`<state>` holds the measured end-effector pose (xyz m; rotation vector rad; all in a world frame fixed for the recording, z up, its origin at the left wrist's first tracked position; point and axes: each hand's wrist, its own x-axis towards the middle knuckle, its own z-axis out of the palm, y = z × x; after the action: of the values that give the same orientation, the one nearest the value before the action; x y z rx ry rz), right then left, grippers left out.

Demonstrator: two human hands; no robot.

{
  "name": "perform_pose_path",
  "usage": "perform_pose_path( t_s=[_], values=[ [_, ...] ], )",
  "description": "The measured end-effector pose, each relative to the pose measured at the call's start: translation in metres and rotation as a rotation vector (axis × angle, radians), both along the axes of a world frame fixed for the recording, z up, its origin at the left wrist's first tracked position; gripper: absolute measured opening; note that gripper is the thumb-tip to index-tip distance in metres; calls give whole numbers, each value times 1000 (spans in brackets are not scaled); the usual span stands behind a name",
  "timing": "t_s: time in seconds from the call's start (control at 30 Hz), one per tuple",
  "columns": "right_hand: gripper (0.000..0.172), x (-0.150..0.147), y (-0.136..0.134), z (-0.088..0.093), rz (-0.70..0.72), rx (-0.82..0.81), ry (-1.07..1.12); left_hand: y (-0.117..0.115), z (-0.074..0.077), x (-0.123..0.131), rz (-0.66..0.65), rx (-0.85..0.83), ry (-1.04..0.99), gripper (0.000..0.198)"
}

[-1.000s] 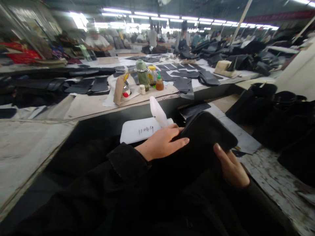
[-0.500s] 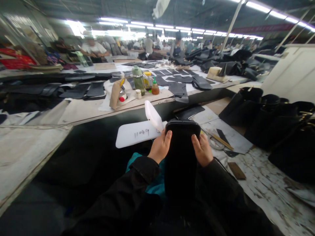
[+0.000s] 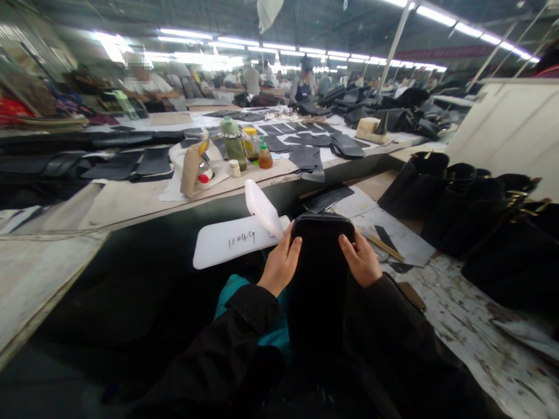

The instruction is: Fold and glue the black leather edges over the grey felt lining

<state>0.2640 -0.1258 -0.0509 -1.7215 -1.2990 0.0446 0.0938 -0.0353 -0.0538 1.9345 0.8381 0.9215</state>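
Observation:
Between my hands is a black bag piece (image 3: pixel 321 279) with rounded top corners and a raised rim. My left hand (image 3: pixel 279 265) grips its left edge, thumb on the near face and fingers behind. On the opposite edge my right hand (image 3: pixel 362 259) is closed the same way. Just beyond my left hand sits a flat white template (image 3: pixel 227 241) marked 11049. A curved white piece (image 3: pixel 261 206) stands up from its right end; whether my left fingers touch either is hidden. The lower part of the bag piece merges with my dark clothing.
Several black bags (image 3: pixel 449 203) stand on the right-hand table, near a wooden strip (image 3: pixel 384 247) and a roll of tape. Across the bench are a green bottle (image 3: pixel 233 145), a glue bottle (image 3: pixel 265 156) and dark cut panels (image 3: pixel 305 157). People work further back.
The whole view has shifted slightly, so the bench and bags appear further left. Both hands keep their hold on the black bag piece, which stays almost the same.

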Motion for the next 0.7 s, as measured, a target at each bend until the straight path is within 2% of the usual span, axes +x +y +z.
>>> perform_pose_path(
  t_s=[0.2,0.37,0.5,0.6,0.7],
  values=[
    [41,21,0,10,-55,10,-73,7,6,10,-106,-48,-136,44],
    [40,25,-12,12,-65,33,-96,12,5,22,-102,-105,-211,35],
    [44,23,-23,14,-59,61,-129,15,7,33,-252,-90,-317,35],
    [41,21,-28,16,-43,113,-241,19,17,38,-342,-12,-298,32],
    [27,19,-30,22,-4,162,-368,24,27,41,-316,77,-190,25]
  ],
)
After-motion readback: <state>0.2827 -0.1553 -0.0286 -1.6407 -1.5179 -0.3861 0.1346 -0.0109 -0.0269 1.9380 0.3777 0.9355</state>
